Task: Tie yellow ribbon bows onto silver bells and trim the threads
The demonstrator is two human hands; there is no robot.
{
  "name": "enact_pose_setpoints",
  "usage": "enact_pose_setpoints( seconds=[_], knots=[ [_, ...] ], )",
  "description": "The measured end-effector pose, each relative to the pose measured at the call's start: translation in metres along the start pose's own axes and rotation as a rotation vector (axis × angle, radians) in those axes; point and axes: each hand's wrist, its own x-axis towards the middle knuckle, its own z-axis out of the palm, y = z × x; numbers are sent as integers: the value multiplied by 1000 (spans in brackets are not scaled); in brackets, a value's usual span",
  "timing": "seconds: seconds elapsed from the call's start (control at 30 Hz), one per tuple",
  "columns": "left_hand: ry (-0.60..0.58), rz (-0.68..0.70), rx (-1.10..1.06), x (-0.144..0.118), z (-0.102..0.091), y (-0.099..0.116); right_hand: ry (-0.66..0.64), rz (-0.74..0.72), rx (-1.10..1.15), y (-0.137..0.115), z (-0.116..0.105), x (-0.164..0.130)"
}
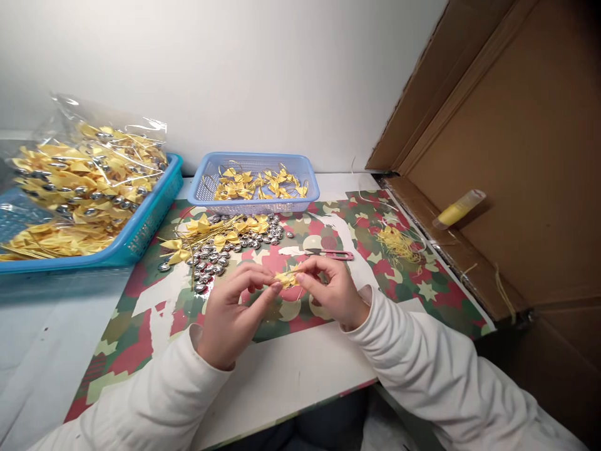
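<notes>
Between my hands, just above the patterned sheet (pixel 263 329), is a yellow ribbon bow (pixel 287 279) with a thin cord on it. My left hand (pixel 241 307) pinches the bow's left end between thumb and fingertips. On its right end, my right hand (pixel 331 289) is closed with thumb and index finger. Fingers partly cover the bow. Just beyond my hands lie pink thread snips (pixel 335 254). A pile of shiny silver bells or beads (pixel 206 266) lies past my left hand, with several yellow bows (pixel 225 240) and gold cords among them.
A small blue basket (pixel 253 205) with corded bows stands at the back. A larger blue basket (pixel 154 210) at left holds bows and a bulging clear bag (pixel 94 166). Yellow thread scraps (pixel 399 244) lie at right, near a cardboard wall (pixel 516 156) bearing a yellow tube (pixel 457 210).
</notes>
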Motion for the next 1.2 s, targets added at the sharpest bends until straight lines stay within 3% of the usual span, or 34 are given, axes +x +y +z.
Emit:
enact_pose_setpoints(
  seconds=[0.37,1.2],
  knots=[
    [37,26,88,3,-5,-5,127,-55,-55,0,-6,2],
    [38,32,117,6,-10,-7,189,-120,-124,1,-12,5]
  ],
)
